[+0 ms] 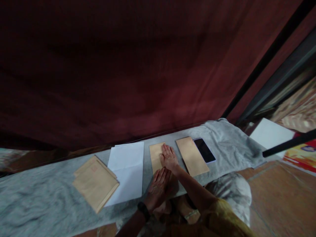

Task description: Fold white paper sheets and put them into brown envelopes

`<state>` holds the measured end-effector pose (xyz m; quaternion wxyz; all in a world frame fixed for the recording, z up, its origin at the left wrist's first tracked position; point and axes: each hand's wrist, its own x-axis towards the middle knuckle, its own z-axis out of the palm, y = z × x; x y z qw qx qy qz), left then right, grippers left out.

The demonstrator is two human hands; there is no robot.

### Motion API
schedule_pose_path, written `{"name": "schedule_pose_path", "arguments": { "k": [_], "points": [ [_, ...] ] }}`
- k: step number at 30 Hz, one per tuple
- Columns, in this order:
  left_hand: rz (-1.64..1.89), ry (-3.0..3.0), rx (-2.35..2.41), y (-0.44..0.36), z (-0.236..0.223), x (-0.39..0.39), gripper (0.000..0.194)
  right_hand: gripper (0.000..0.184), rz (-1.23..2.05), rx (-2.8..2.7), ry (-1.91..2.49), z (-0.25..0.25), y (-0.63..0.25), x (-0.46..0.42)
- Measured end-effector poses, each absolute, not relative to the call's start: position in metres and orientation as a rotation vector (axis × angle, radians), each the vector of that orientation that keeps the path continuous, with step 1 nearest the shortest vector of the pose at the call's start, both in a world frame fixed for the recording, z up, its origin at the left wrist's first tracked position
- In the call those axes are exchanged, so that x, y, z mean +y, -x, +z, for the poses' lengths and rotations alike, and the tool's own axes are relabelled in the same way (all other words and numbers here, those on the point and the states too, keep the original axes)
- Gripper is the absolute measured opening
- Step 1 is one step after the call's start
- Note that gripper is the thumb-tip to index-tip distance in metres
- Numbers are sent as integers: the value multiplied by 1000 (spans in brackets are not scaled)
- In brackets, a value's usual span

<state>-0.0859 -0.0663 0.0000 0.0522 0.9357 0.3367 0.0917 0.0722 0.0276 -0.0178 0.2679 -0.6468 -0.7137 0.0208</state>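
A brown paper envelope (155, 154) lies on the grey cloth in front of me. My right hand (170, 158) rests flat on its upper part, fingers stretched out. Nearer to me, my left hand (158, 185), with a dark band at the wrist, is also laid flat on the envelope, its fingertips close to the right hand's heel. The two hands cover much of the envelope. To the right is another brown envelope (192, 156), beside a dark-screened phone (204, 150). White paper sheets (127, 171), with a faint crease across, lie to the left.
Several brown envelopes (96, 184) are piled at the left, overlapping the white sheets. Grey cloth (37, 194) covers the narrow bench. Behind it hangs a dark red curtain (138, 82). Dark bars (266, 56) and a white box-like thing (271, 133) stand at the right.
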Motion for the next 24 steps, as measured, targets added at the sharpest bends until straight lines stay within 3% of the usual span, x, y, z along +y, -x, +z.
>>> {"name": "schedule_pose_path", "arguments": {
  "k": [11,20,24],
  "points": [
    [279,-2889,993,87,5,-67,62,53,-83,-2097,1729,-19,-83,12],
    [313,-2695,853,102,12,-67,47,52,5,-2177,1604,-14,-97,-65],
    [463,-2463,1041,109,7,-50,47,54,31,-2212,1572,-7,-98,-102]
  ]
}}
